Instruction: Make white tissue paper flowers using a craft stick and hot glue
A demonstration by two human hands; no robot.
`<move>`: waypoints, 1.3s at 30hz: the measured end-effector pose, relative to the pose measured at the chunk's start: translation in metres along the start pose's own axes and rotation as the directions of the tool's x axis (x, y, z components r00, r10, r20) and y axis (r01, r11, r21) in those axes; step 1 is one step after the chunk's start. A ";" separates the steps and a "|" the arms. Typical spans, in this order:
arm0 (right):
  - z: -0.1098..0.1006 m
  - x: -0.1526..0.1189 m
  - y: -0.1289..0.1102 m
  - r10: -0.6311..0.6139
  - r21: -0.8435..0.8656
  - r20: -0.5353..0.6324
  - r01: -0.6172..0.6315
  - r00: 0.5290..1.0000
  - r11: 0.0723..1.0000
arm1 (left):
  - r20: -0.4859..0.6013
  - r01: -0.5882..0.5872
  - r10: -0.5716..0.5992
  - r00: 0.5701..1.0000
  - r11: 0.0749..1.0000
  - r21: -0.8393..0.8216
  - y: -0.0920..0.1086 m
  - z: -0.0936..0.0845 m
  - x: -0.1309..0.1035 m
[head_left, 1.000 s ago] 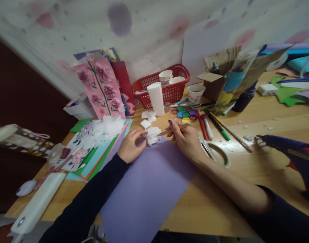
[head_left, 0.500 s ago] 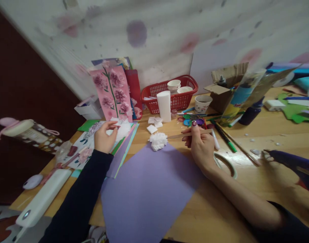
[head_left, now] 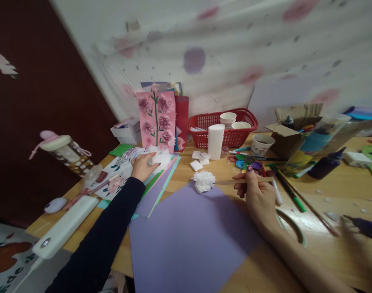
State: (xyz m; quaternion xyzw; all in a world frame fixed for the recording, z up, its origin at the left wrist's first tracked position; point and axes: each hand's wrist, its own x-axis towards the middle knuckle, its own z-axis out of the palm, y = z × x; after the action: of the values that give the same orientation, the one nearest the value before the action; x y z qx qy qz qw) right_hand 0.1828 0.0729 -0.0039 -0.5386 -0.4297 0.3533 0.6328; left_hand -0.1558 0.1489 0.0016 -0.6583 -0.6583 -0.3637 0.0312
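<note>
My right hand (head_left: pixel 257 195) pinches a thin wooden stick (head_left: pixel 228 182). At the stick's left tip sits a ruffled white paper flower (head_left: pixel 203 181), over the top corner of a purple sheet (head_left: pixel 186 244). My left hand (head_left: pixel 144 165) has its fingers apart around the near side of a fluffy white pile (head_left: pixel 160 158), which lies on stacked coloured papers (head_left: pixel 159 187). Small white squares (head_left: pixel 196 165) lie beyond the flower, beside an upright white roll (head_left: pixel 215 141).
A red basket (head_left: pixel 201 140) with paper bowls stands at the back, near a paper cup (head_left: pixel 262 145). Pens, a tape roll (head_left: pixel 291 228) and a glue gun (head_left: pixel 365 226) are at right. A pink flower picture (head_left: pixel 157 118) and a bottle (head_left: pixel 66 152) stand at left.
The view has shifted, so everything appears further right and lower. My left hand has opened from a pinch and reached onto the white pile. My right hand still holds the stick.
</note>
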 end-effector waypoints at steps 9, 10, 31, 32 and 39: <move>0.000 -0.001 -0.003 0.013 -0.013 0.007 -0.013 1.000 1.000 | -0.103 0.093 -0.109 0.989 0.985 -0.147 0.008 -0.002 -0.001; 0.000 -0.001 -0.004 0.012 -0.011 0.006 -0.012 1.000 1.000 | -0.114 0.102 -0.124 0.986 0.978 -0.183 0.008 -0.004 0.000; 0.003 -0.009 -0.005 -0.018 0.064 0.053 0.015 0.998 0.998 | 0.110 0.326 -0.344 0.932 0.672 -0.665 0.030 -0.011 -0.009; 0.003 -0.010 -0.006 -0.019 0.062 0.059 0.016 0.998 0.998 | 0.119 0.341 -0.355 0.927 0.667 -0.662 0.028 -0.011 -0.009; 0.003 -0.011 -0.006 0.007 0.058 0.105 -0.013 0.994 0.998 | 0.179 0.409 -0.392 0.902 0.650 -0.640 0.019 -0.008 -0.009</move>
State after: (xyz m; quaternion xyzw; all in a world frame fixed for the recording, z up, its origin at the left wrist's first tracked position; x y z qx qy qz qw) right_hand 0.1754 0.0632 -0.0001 -0.5027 -0.4492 0.3965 0.6231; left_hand -0.1413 0.1351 0.0110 -0.4684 -0.6143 -0.5629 -0.2938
